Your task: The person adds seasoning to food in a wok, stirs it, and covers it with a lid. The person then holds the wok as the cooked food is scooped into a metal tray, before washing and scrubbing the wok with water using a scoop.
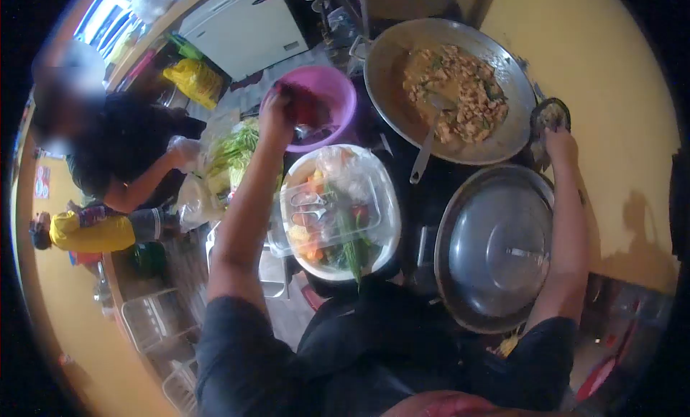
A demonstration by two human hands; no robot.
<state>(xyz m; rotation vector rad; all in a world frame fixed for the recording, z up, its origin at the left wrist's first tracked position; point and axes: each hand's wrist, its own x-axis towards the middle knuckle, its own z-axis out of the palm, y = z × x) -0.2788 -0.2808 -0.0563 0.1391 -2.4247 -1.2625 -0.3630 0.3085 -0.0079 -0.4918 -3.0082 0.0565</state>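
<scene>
My left hand [276,117] reaches over the near left rim of a purple basin [345,94]. Its fingers are curled at a dark red, soft-looking bundle [310,109] whose kind I cannot make out. On the far right, my right hand [559,142] grips a small dark bowl [535,122] with pale greyish contents, beside the wall. Between the hands stands a large metal wok [392,61] of chopped meat in brown sauce. A metal ladle [424,153] rests in it, handle over the rim. Nearer to me lies a big round metal lid [474,237], below my right forearm.
A white tub [392,255] holds vegetables, plastic bags and scissors under a clear plastic lid [338,226]. Leafy greens [241,147] lie left of the basin. A co-worker [136,144] handles plastic there; another person in yellow [93,232] is farther off. A white freezer [244,33] stands behind.
</scene>
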